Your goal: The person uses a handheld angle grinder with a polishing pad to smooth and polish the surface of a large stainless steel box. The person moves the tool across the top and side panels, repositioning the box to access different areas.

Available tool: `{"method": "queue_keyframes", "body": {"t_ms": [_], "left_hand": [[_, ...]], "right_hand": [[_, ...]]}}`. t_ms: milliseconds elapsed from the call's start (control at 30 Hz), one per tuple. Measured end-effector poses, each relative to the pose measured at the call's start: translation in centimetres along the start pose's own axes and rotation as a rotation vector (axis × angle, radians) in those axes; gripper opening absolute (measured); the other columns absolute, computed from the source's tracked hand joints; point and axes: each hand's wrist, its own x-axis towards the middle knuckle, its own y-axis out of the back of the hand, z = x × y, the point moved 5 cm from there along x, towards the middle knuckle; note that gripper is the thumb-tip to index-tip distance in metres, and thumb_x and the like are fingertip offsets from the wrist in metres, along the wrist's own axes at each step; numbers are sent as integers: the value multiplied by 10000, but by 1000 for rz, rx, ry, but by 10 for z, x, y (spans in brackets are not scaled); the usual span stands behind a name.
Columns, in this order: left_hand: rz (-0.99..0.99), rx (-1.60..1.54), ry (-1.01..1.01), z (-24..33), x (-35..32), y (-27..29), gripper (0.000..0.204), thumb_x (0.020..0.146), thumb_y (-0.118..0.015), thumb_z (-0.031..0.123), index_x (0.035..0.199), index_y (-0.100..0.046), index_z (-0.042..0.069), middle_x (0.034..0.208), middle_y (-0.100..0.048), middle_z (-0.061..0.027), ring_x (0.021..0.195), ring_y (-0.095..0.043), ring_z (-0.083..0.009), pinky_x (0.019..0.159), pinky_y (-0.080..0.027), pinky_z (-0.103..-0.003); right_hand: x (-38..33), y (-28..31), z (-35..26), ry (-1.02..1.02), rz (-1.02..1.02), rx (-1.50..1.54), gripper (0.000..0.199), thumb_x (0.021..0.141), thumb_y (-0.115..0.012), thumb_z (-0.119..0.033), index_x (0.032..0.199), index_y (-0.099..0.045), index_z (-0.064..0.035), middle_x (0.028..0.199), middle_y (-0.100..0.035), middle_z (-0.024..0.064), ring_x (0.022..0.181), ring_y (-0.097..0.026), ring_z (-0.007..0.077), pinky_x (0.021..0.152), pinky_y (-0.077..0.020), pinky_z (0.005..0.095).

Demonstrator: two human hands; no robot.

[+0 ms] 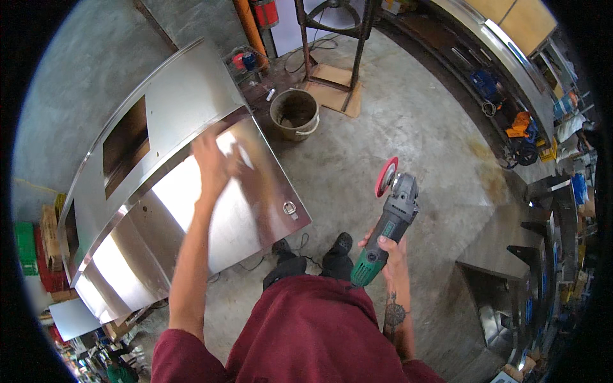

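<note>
My right hand (395, 253) is wrapped round the body of a grey and green angle grinder (393, 220). The grinder is held up in front of me, with its red disc (386, 177) at the far end, away from the metal. On the left, my left hand (212, 165) reaches over a large shiny sheet-metal cabinet (255, 210), fingers stretched out at its upper panel. It is slightly blurred and mirrored in the steel; whether it touches is hard to tell. A rectangular opening (126, 147) is cut in the cabinet's far face, and a small latch (290, 208) sits near its right corner.
A bucket (294, 113) stands on the concrete floor beyond the cabinet, near a dark metal stand (335, 80) on cardboard. Cables lie by my shoes (338, 247). Dark metal pieces (504, 255) stand at the right, below a long bench (511, 70) with tools under it.
</note>
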Motion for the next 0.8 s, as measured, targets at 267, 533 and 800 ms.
{"method": "queue_keyframes", "body": {"t_ms": [267, 533, 800], "left_hand": [[-864, -1132, 386, 285, -212, 35, 1016, 930, -891, 569, 1552, -450, -103, 1391, -650, -344, 1291, -682, -421, 1112, -531, -483], [-817, -1026, 530, 291, -219, 40, 787, 912, -854, 460, 1377, -512, -76, 1127, -716, -336, 1050, -751, -478, 917, -575, -507], [-898, -997, 448, 254, -268, 56, 835, 957, -814, 398, 1507, -428, -97, 1245, -669, -383, 1164, -711, -507, 1007, -553, -515]], "right_hand": [[17, -20, 8, 28, -196, 169, 755, 836, -795, -324, 1464, -524, -1, 1129, -733, 228, 1097, -754, 347, 1013, -609, 485], [11, -40, -29, 49, -119, 90, 753, 999, -795, -274, 1595, -378, -79, 1279, -685, 219, 1024, -759, 319, 877, -668, 458], [-9, -51, 26, -33, 173, 98, 719, 1029, -816, -393, 1531, -374, -127, 1070, -673, 164, 803, -739, 289, 690, -668, 473]]}}
